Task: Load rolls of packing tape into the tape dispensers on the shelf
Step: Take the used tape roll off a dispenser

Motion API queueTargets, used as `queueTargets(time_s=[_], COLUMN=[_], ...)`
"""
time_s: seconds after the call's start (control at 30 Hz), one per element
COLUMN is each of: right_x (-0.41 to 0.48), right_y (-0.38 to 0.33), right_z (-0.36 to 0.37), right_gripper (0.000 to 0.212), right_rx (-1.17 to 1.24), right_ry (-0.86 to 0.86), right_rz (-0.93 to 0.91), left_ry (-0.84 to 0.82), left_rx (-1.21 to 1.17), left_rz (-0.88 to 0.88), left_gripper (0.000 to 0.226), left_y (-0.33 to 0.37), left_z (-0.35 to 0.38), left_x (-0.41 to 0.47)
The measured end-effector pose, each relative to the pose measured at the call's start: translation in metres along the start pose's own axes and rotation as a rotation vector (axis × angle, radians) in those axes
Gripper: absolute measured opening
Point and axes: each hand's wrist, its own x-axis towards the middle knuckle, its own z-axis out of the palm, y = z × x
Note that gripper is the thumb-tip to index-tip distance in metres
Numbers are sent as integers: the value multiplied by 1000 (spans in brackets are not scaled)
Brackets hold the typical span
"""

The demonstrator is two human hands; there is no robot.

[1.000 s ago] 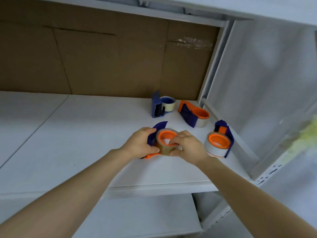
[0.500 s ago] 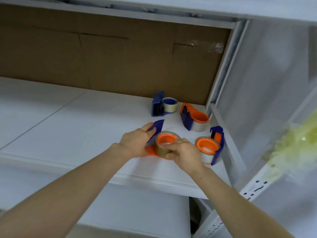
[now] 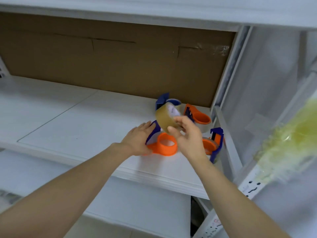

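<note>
Right hand (image 3: pixel 187 137) grasps tape roll (image 3: pixel 165 118), tilted just above the dispenser (image 3: pixel 164 150), whose hub is bare; judged: aligning core for seating | Left hand (image 3: pixel 137 140) released, straight fingers pressing dispenser's blue plate, steadying it on shelf (image 3: pixel 77 127).

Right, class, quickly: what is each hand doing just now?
Left hand: open, straight fingers resting against the dispenser.
Right hand: holding the tape roll above it.
</note>
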Motion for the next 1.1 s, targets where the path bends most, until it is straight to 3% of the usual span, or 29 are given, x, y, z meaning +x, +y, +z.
queueTargets(time_s=[0.07, 0.17, 0.23, 0.3, 0.37, 0.5, 0.67, 0.8, 0.9, 1.1], right_x=[6, 16, 21, 24, 25, 23, 17, 10, 5, 12], right_y=[-13, -24, -32, -44, -59, -95, -151, -202, -236, -274], right_z=[-1, 15, 36, 62, 89, 146, 241, 335, 397, 489], right_gripper=[23, 21, 16, 13, 15, 16, 17, 21, 18, 19], right_rx=[405, 680, 782, 780, 742, 657, 585, 480, 474, 429], right_ry=[20, 34, -4, -75, -153, -272, -395, -480, -506, -525], right_rz=[159, 332, 368, 349, 321, 259, 159, 58, 0, 6], left_ry=[132, 376, 386, 339, 379, 524, 621, 742, 792, 799], left_rx=[-290, -1014, -1252, -1353, -1376, -1449, -1437, -1320, -1180, -1064], left_rz=[-139, -352, -400, -381, -363, -355, -355, -584, -743, -862], left_gripper=[76, 39, 27, 30, 36, 18, 15, 19, 9, 16], left_y=[-4, -11, -18, -28, -44, -98, -196, -285, -347, -448], left_z=[-16, -49, -66, -74, -78, -95, -120, -139, -150, -163], left_x=[-5, -22, -37, -51, -64, -98, -157, -211, -250, -295])
